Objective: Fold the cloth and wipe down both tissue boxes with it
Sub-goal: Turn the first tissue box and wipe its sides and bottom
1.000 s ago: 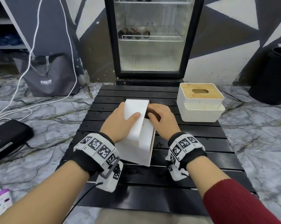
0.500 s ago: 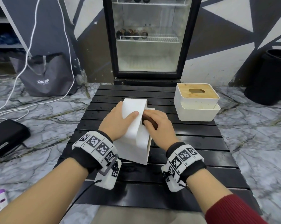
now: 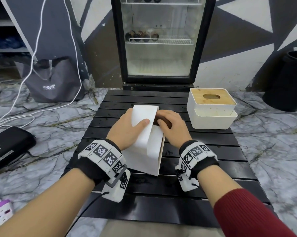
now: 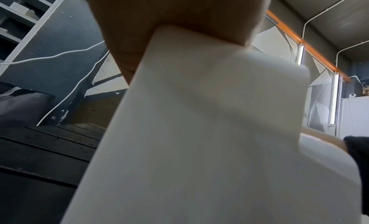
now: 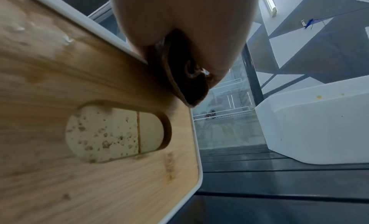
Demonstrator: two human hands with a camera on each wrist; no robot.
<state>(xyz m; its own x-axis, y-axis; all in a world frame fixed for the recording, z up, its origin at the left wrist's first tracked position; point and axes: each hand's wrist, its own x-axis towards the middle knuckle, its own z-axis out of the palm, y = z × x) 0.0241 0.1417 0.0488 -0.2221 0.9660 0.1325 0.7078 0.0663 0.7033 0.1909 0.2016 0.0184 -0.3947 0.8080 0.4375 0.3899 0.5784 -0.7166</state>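
Cloth (image 5: 185, 78) under right hand (image 3: 173, 127)

near tissue box (image 3: 145, 142) tipped sideways; brown cloth (image 3: 163, 120) against its lid

A glass-door fridge (image 3: 159, 40) stands top centre — a grey tote bag (image 3: 53, 79) at upper left, a black bin (image 3: 288, 81) at the right edge, white cables (image 3: 36, 48) hanging left.

White boxes, pale wood lids, one dark brown cloth (image 5: 187, 78)

The tipped tissue box (image 3: 144, 134) shows plain white; its lid (image 5: 79, 101) is light wood grain. The second box (image 3: 211, 115) is cream-white with a tan wood top. Black slatted table (image 3: 195, 168), grey-veined marble floor (image 3: 272, 142), red ribbed sleeve (image 3: 247, 216), black-and-white checkered wristbands (image 3: 103, 153).
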